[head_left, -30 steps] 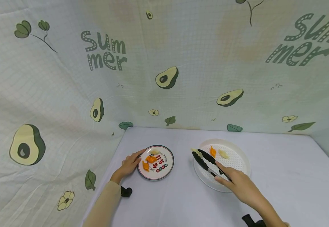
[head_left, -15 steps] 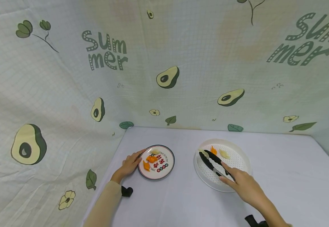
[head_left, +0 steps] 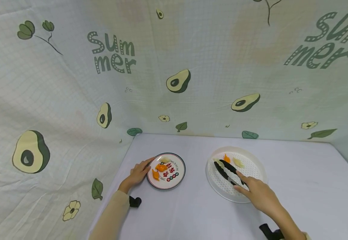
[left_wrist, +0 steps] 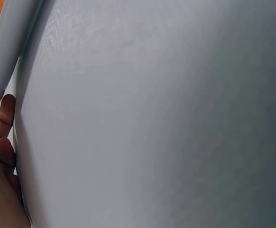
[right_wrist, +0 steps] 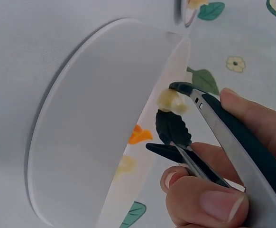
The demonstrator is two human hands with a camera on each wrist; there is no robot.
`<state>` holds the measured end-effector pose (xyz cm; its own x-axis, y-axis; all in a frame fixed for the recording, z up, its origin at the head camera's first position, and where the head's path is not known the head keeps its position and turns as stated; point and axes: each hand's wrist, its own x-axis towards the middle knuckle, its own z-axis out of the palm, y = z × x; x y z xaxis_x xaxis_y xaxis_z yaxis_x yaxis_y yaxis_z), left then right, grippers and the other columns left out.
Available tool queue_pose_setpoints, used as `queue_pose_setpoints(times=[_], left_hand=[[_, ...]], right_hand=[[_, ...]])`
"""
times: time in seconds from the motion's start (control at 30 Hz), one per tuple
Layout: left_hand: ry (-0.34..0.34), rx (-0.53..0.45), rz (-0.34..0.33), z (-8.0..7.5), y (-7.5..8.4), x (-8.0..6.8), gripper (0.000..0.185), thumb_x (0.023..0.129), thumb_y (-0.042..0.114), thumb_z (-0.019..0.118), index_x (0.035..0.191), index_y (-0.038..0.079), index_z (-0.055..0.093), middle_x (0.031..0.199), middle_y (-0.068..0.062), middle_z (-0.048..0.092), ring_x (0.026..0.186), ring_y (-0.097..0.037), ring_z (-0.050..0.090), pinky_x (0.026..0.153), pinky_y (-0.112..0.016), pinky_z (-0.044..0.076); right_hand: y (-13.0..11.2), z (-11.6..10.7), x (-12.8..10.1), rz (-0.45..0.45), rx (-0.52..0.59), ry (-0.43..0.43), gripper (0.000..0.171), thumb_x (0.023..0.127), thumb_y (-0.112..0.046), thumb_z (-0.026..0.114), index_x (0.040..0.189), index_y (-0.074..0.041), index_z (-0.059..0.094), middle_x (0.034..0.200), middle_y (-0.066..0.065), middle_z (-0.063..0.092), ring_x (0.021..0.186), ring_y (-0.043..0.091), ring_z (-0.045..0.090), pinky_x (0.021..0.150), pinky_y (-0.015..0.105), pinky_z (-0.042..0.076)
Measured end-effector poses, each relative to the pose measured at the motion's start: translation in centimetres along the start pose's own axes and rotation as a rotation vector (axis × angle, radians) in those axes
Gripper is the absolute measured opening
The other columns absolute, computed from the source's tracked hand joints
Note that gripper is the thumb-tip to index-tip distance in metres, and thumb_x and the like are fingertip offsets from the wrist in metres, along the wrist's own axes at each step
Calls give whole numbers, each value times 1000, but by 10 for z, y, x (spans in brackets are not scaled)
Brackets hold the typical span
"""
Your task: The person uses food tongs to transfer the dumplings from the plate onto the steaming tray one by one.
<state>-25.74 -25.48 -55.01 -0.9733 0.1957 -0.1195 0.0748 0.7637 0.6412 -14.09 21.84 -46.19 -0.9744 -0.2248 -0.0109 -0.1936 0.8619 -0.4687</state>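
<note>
My right hand grips black tongs over the white perforated tray. The tongs' tips hold a pale dumpling piece near the tray's left rim; in the right wrist view that piece sits at one tip of the tongs. An orange piece and another pale piece lie in the tray. My left hand rests its fingers against the left rim of a small patterned plate, which carries orange pieces and a pale one.
The grey table is walled by an avocado-print cloth behind and at the left. In the left wrist view only the plate's rim, my fingertips and bare table show. Black straps sit at both wrists.
My right hand drew back to the right, carrying the tongs and the pale piece from the tray's left rim to over the tray. My left hand stayed on the plate.
</note>
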Motion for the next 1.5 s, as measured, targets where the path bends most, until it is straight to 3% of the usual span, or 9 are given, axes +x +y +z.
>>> queue_pose_setpoints(times=[0.23, 0.53, 0.77, 0.93, 1.2, 1.5], left_hand=[[-5, 4, -3, 0, 0, 0, 46, 106, 31, 47, 153, 30, 42, 149, -12, 46, 115, -32, 39, 94, -56, 22], [-4, 8, -11, 0, 1, 1, 46, 106, 31, 48, 152, 30, 42, 148, -12, 47, 113, -32, 39, 94, -56, 22], [-2, 11, 0, 0, 2, 1, 46, 106, 31, 48, 152, 30, 42, 147, -13, 48, 115, -33, 39, 94, -56, 22], [13, 16, 27, 0, 2, 0, 46, 106, 32, 47, 152, 27, 43, 146, -14, 48, 115, -34, 40, 93, -56, 23], [7, 12, 10, -1, 2, 1, 46, 106, 31, 48, 152, 28, 43, 147, -13, 48, 114, -33, 40, 94, -56, 22], [0, 7, 10, 0, 1, 1, 46, 106, 33, 48, 152, 29, 43, 148, -12, 47, 114, -32, 40, 93, -56, 22]], right_hand=[[2, 2, 3, 15, -31, -25, 64, 97, -41, 63, 142, 3, 51, 123, 33, 60, 103, 50, 61, 72, 58, 51], [3, 4, 7, 44, -31, -53, 65, 97, -39, 64, 144, 3, 49, 119, 33, 61, 82, 28, 61, 60, 44, 48], [5, 8, 8, 48, -46, -56, 64, 97, -38, 63, 145, 1, 48, 119, 32, 61, 88, 34, 64, 60, 46, 49], [5, 5, 8, 58, -31, -59, 67, 97, -40, 63, 146, 2, 46, 117, 32, 62, 79, 26, 60, 59, 44, 48], [5, -1, 2, 42, -14, -26, 72, 97, -47, 61, 146, 3, 46, 122, 36, 58, 97, 47, 63, 67, 55, 51], [3, -9, -2, 31, 8, 4, 78, 97, -57, 55, 147, 2, 44, 126, 37, 56, 103, 53, 60, 69, 58, 51]])
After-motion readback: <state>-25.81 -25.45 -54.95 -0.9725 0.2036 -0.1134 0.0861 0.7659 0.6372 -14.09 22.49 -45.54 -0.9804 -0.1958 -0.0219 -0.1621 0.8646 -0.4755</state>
